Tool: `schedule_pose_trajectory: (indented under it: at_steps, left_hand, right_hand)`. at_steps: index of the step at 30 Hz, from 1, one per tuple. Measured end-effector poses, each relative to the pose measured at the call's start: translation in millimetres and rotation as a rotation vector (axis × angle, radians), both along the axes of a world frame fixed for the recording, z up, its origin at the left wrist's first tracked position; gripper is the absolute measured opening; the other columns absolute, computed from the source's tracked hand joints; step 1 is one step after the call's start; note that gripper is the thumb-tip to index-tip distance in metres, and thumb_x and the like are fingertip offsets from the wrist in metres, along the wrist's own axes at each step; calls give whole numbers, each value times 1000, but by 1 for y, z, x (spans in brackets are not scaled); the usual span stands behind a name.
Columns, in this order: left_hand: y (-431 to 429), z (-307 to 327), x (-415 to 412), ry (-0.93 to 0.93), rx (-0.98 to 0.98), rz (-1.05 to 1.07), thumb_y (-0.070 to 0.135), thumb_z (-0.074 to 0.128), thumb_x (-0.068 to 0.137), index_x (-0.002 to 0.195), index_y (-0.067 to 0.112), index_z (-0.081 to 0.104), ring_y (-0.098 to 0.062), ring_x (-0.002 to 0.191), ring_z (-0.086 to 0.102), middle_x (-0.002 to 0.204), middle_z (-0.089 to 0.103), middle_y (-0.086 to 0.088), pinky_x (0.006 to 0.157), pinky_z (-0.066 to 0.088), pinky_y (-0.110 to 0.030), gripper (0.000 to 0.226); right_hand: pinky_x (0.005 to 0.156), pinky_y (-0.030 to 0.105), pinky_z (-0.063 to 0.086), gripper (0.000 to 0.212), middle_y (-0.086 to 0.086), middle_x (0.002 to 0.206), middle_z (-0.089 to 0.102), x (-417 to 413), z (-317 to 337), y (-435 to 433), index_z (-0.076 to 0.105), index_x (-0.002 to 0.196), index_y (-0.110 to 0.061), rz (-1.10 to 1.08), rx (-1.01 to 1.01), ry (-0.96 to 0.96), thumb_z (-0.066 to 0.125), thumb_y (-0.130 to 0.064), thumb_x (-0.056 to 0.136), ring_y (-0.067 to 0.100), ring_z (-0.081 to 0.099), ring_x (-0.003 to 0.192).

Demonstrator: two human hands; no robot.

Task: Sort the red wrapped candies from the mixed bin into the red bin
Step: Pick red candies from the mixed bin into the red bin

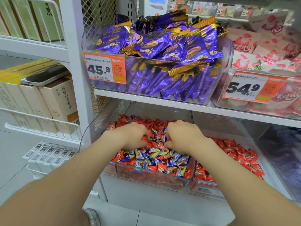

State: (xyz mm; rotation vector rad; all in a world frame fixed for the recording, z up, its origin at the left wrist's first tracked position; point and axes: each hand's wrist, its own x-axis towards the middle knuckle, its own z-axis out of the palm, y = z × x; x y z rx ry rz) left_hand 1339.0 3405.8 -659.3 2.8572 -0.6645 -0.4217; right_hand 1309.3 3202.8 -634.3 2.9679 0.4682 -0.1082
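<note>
A clear mixed bin point(146, 178) on the lower shelf holds red wrapped candies point(128, 123) and blue-and-yellow wrapped candies point(153, 158). Both my hands are down in its middle. My left hand point(132, 136) has its fingers curled into the pile and grips red candies. My right hand point(182, 136) is also curled, fingertips buried among red candies and pinching some. Right of it stands the red bin point(205, 188), a clear one filled with only red wrapped candies point(237, 154).
The shelf above point(162, 101) overhangs the bins and carries a clear bin of purple packets point(154, 46) and one of pink-and-white packets point(263, 51), each with an orange price tag. Boxes sit on white wire racks at the left. A dark bin stands far right.
</note>
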Motion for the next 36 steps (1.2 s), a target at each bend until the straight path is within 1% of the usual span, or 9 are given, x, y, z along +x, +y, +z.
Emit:
schedule_pose_trajectory:
  at_steps: [5,9,13,17,19,23,27,33,36]
  left_hand:
    - [4,-2,5,-64,28,2,38,72,95,100,28,63,-23,99,62,104,62,5,85,55,-43,15]
    - [2,2,1,-113,-44,52,39,61,96,98,13,57,-20,67,54,77,56,0,60,46,-39,27]
    - [-1,8,-3,-108,-105,68,37,66,81,93,19,63,-22,70,61,79,62,1,71,58,-48,22]
    - [-2,5,-6,-38,-60,-13,33,64,84,118,35,73,-18,106,66,122,69,6,95,56,-43,35]
    - [-3,2,-5,-44,-18,-43,33,66,89,119,36,74,-17,119,59,127,66,10,101,53,-46,32]
    - [-2,-2,-2,-99,-16,-58,41,75,90,97,33,77,-14,103,57,102,57,18,94,55,-45,11]
    - [3,2,-1,-164,-69,-13,45,73,91,87,38,67,-17,102,53,93,56,19,90,51,-40,10]
    - [12,10,-7,-204,-138,113,46,74,86,84,38,70,-19,94,65,100,69,10,87,57,-42,9]
    - [7,14,-13,-240,-221,161,44,75,88,93,34,74,-14,77,63,86,65,11,76,54,-33,11]
  right_hand:
    - [54,36,34,43,6,69,45,4,7,-13,38,72,-14,11,178,24,58,-34,103,26,47,62]
    - [66,43,50,46,5,66,56,7,3,-15,54,78,-12,96,356,46,56,-49,106,24,57,66]
    - [63,32,30,23,-8,79,54,10,-1,-9,54,94,-21,151,498,39,63,-40,102,8,46,75]
    - [66,34,41,15,-1,79,57,13,-1,-7,55,94,-25,139,486,52,67,-25,85,19,50,86]
    - [72,38,50,20,-2,81,56,13,-1,-7,62,99,-26,128,386,117,70,-24,81,19,53,95]
    - [76,38,53,20,1,104,57,15,-9,-1,70,104,-28,98,152,118,74,-37,87,27,62,103]
    - [83,40,56,42,6,113,66,18,-13,3,71,120,-21,69,61,200,73,-54,93,29,65,104]
    - [78,39,54,30,0,90,57,19,-9,5,70,106,-22,96,222,129,76,-46,90,25,63,97]
    - [80,35,51,27,-7,72,56,2,9,-6,77,101,-21,84,434,24,71,-46,95,11,56,78]
